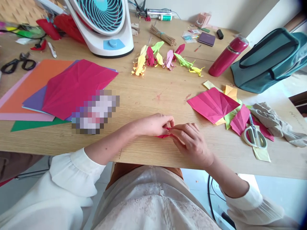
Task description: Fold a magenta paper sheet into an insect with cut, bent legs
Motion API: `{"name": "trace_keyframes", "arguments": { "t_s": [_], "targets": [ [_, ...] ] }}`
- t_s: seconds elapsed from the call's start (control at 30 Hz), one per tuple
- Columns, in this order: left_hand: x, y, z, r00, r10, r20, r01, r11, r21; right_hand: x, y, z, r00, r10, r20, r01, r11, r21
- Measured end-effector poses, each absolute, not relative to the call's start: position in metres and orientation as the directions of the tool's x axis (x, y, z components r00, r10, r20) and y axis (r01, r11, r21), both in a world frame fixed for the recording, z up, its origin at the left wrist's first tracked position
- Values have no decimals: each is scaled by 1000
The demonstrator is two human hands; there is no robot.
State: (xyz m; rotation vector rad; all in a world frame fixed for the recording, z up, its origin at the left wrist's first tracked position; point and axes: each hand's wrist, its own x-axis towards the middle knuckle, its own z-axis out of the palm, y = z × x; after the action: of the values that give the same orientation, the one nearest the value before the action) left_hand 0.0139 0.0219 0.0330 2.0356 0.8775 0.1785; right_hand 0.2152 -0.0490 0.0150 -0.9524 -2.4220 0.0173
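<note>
My left hand (153, 125) and my right hand (190, 140) meet near the front edge of the wooden table (153, 92). Both pinch a small folded piece of pink-red paper (164, 135), which is mostly hidden under the fingers. A creased pink sheet (212, 103) lies just to the right of my hands, on top of yellow and green scraps. A row of several small folded paper figures (165, 59) in yellow, pink and green lies farther back.
A stack of coloured sheets (59, 89) covers the left. White-handled scissors (254, 135) and a grey cloth (275, 123) lie right. A white fan (105, 28), red bottle (227, 56), teal bag (271, 60) and black scissors (16, 62) stand farther back.
</note>
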Motion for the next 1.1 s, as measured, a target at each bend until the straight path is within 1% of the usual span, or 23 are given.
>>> {"name": "trace_keyframes", "arguments": {
  "t_s": [0.03,0.1,0.2,0.27,0.33,0.4,0.5,0.63,0.7,0.77,0.87,1.0,1.1],
  "targets": [
    [16,20,31,759,628,-170,499,-395,771,215,-52,12,-642,622,449,594,773,-223],
    [19,14,28,778,611,-145,507,-475,719,215,-57,6,-662,620,420,570,781,-254],
    [23,5,26,775,615,-144,553,-551,625,215,-62,-2,-642,662,386,573,749,-331],
    [23,-1,27,761,639,-113,580,-591,560,214,-63,-4,-627,689,362,566,723,-396],
    [19,-5,30,722,690,-52,625,-617,478,214,-63,-4,-627,701,341,562,709,-426],
    [9,-9,33,684,730,11,666,-631,398,213,-62,-3,-638,698,324,568,711,-414],
    [-12,-17,32,707,702,84,651,-693,309,213,-60,-2,-659,685,311,584,727,-362],
    [-31,-42,18,714,655,247,572,-749,336,214,-60,0,-716,642,272,590,766,-255],
    [-32,-58,7,698,642,317,560,-766,316,213,-59,2,-738,624,258,584,781,-221],
    [-29,-71,-2,710,611,350,553,-791,259,213,-58,5,-747,616,250,577,788,-216],
    [-24,-80,-7,729,603,324,562,-798,218,213,-58,7,-746,621,239,577,783,-233],
    [-22,-78,-3,744,597,300,561,-802,206,216,-58,3,-748,602,279,565,799,-207],
    [-25,-75,-1,745,583,324,541,-812,219,217,-58,0,-771,562,299,535,827,-175]
  ]
}}
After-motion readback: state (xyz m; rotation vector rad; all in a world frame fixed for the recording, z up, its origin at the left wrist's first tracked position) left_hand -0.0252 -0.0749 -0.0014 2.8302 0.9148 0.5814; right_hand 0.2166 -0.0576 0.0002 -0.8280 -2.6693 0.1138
